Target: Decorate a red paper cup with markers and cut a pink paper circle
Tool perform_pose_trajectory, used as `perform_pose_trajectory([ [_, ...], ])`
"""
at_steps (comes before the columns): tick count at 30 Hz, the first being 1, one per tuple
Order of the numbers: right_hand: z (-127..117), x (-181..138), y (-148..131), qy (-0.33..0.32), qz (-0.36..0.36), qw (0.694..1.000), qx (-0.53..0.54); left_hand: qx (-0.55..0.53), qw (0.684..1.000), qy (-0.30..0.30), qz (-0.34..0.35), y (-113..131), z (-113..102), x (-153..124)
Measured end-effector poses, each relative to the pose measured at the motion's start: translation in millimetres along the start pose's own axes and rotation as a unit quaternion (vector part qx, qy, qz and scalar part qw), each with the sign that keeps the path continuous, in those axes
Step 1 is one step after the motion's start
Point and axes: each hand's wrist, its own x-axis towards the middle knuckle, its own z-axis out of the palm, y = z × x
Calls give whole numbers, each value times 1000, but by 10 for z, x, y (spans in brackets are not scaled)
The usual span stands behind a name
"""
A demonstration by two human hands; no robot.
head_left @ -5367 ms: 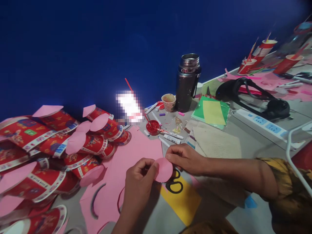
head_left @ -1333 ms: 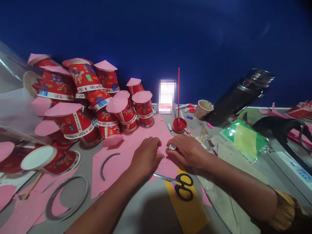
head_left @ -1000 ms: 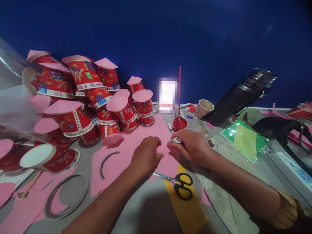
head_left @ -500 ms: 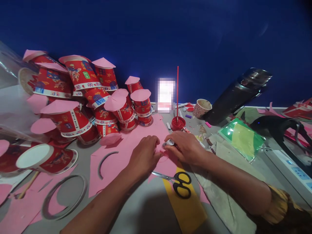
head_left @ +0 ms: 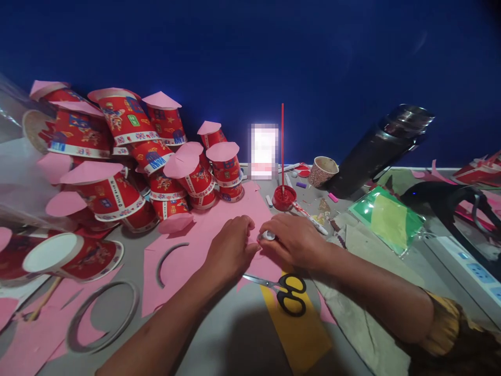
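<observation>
My right hand [head_left: 299, 241] is closed around a small whitish tube [head_left: 268, 236], its rounded end sticking out toward the left. Close beside it, my left hand [head_left: 230, 245] is curled, thumb and fingers together at a piece of pink paper [head_left: 253, 239] that is mostly hidden between the hands. Both hands rest over a large pink paper sheet [head_left: 211, 222]. Just below them lie scissors [head_left: 291, 295] with black handles, partly on a yellow strip [head_left: 301, 334]. A red paint pot [head_left: 284, 197] with a thin red stick [head_left: 282, 146] stands beyond my right hand.
Red paper cups [head_left: 125, 117] with pink cone tops are piled at left. Grey rings [head_left: 135, 308] lie near the front left. A pixelated bright screen [head_left: 263, 151], a patterned cup [head_left: 325, 172], a black flask [head_left: 376, 146], a green packet [head_left: 387, 219] and a power strip [head_left: 462, 266] are also around.
My right hand has turned slightly, and the tube now points a little lower and more to the left. My left hand stays nearly in place. The view has shifted slightly.
</observation>
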Motion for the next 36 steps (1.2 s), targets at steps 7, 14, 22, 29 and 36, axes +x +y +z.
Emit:
perform_pose_trajectory([
  [7, -25, 46, 84, 30, 44, 998, -23, -3, 1000, -2, -3, 2, -15, -7],
  [14, 47, 47, 71, -7, 9, 1000, -21, -4, 1000, -3, -6, 13, -16, -9],
  [22, -62, -5, 156, 40, 17, 998, 53, -4, 1000, -5, -2, 0, -22, -11],
  [29, -66, -19, 199, 54, 42, 997, 27, 6, 1000, -7, -4, 4, -14, -6],
  [36, -103, -42, 219, -4, 22, 1000, 15, 13, 1000, -5, 6, 5, -23, -2],
])
